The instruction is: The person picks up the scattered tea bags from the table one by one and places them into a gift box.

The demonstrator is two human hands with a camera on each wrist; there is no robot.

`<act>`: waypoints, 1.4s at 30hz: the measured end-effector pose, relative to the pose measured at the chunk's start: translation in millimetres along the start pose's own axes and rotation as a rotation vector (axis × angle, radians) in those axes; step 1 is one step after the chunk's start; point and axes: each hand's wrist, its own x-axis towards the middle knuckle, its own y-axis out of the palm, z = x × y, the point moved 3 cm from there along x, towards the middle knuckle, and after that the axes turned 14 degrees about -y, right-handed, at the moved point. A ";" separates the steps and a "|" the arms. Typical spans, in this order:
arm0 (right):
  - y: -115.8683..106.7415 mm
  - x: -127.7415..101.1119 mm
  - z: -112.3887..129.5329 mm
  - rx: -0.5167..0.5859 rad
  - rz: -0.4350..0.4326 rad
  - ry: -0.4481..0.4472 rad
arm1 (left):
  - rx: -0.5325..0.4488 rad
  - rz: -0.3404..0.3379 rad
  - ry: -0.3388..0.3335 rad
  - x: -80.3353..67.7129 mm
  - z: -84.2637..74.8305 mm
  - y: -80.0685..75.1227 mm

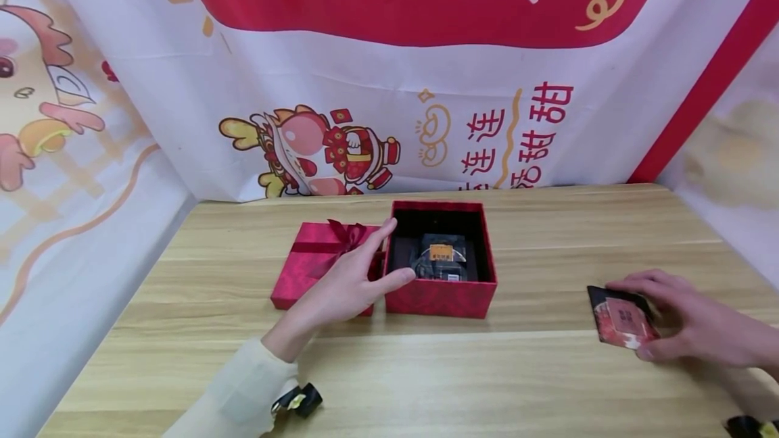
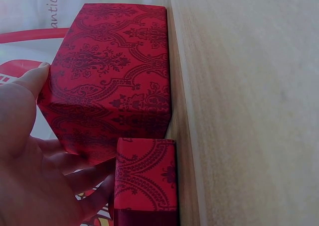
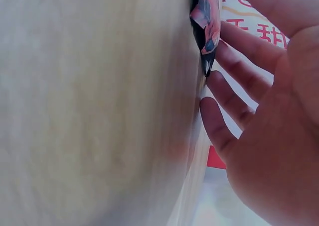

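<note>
My left hand (image 1: 349, 279) is spread at the left corner of an uncovered red gift box (image 1: 441, 299), its thumb touching the near rim. Its other fingers extend along the box's left side, between the box and the lid, as the left wrist view shows. Inside the box lies a dark, shiny packet (image 1: 441, 253) with an orange label. At the right, my right hand (image 1: 700, 320) holds a flat red-and-black packet (image 1: 627, 320) by its edges, index finger on the far edge and thumb at the near corner. This packet is low over the table.
A red patterned lid (image 1: 293, 279) with a ribbon bow lies left of the box, close beside it. All stand on a wood-grain table (image 1: 462, 377). A printed cloth (image 1: 365, 66) hangs behind the table's back edge.
</note>
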 end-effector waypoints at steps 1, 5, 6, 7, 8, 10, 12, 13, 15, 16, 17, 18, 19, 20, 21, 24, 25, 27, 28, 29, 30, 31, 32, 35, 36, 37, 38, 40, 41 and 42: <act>-1.0 1.0 -0.3 -0.008 0.000 0.009 | 0.000 0.001 0.000 0.2 -0.1 0.0; -4.1 3.0 -3.4 -0.041 0.027 0.064 | 0.000 0.002 -0.005 0.7 -0.7 -0.1; -4.7 3.1 -4.3 -0.051 0.033 0.075 | 0.000 0.003 -0.008 0.6 -0.5 -0.2; -5.1 2.9 -5.1 -0.055 0.045 0.087 | -0.001 0.003 -0.010 0.6 -0.5 -0.3; -5.5 2.6 -5.7 -0.064 0.050 0.090 | -0.002 0.004 -0.011 0.5 -0.5 -0.4; -6.1 1.9 -6.5 -0.078 0.047 0.083 | -0.004 0.005 -0.011 0.4 -0.3 -0.4; -6.1 1.3 -6.8 -0.088 0.048 0.077 | -0.006 0.007 -0.010 0.2 -0.1 -0.3; -6.3 0.9 -6.8 -0.095 0.042 0.070 | -0.007 0.008 -0.005 0.3 -0.3 -0.2; -6.5 0.8 -6.3 -0.103 0.040 0.065 | -0.005 0.008 0.000 0.3 -0.5 0.0; -6.6 1.1 -5.9 -0.101 0.037 0.063 | -0.003 0.008 0.001 0.3 -0.6 0.0; -6.8 1.8 -5.4 -0.105 0.035 0.059 | -0.002 0.006 0.002 0.2 -0.6 0.0; -7.1 2.7 -4.9 -0.102 0.033 0.057 | 0.000 0.004 0.002 0.1 -0.5 -0.2; -7.4 3.8 -4.3 -0.096 0.032 0.059 | 0.001 0.002 0.000 0.0 -0.3 -0.4; -7.5 5.1 -3.6 -0.087 0.029 0.060 | 0.001 0.001 -0.003 -0.2 0.0 -0.6; -7.8 6.3 -2.8 -0.075 0.028 0.062 | 0.001 0.000 -0.004 -0.3 0.2 -0.7; -9.0 9.5 -0.9 -0.044 0.023 0.072 | 0.000 -0.002 -0.006 0.0 0.6 -0.7; -9.5 10.4 -0.1 -0.035 0.016 0.074 | -0.002 -0.002 -0.006 0.2 0.6 -0.7; -10.1 12.1 1.4 -0.020 0.011 0.081 | -0.004 -0.001 -0.004 0.7 0.3 -0.4; -10.2 13.4 2.3 -0.019 0.005 0.077 | -0.004 -0.001 -0.004 0.6 0.4 -0.4; -10.2 14.7 3.0 -0.018 0.000 0.074 | -0.004 -0.001 -0.004 0.5 0.4 -0.4; -10.3 16.2 4.3 -0.020 -0.016 0.065 | -0.005 -0.001 -0.004 0.4 0.4 -0.4; -10.3 17.7 5.2 -0.016 -0.023 0.060 | -0.005 -0.001 -0.004 0.3 0.4 -0.4; -10.5 19.2 6.1 -0.019 -0.029 0.055 | -0.005 -0.001 -0.003 0.1 0.4 -0.3; -12.2 24.6 9.3 -0.032 -0.035 0.050 | -0.005 -0.002 0.003 -0.1 0.1 -0.2; -13.0 26.8 10.7 -0.037 -0.037 0.049 | -0.006 -0.003 0.005 -0.2 0.0 -0.1; -14.2 29.2 12.3 -0.042 -0.034 0.052 | -0.005 -0.003 0.007 -0.3 -0.1 -0.1; -15.3 31.9 14.3 -0.055 -0.036 0.050 | -0.005 -0.004 0.009 -0.4 -0.1 -0.1; -17.8 38.1 18.9 -0.068 -0.040 0.045 | -0.005 -0.004 0.010 -0.5 -0.2 -0.1; -18.9 41.5 21.6 -0.072 -0.047 0.039 | -0.005 -0.004 0.010 -0.4 -0.3 -0.1; -19.9 45.3 24.4 -0.074 -0.052 0.038 | -0.005 -0.004 0.008 -0.4 -0.2 -0.3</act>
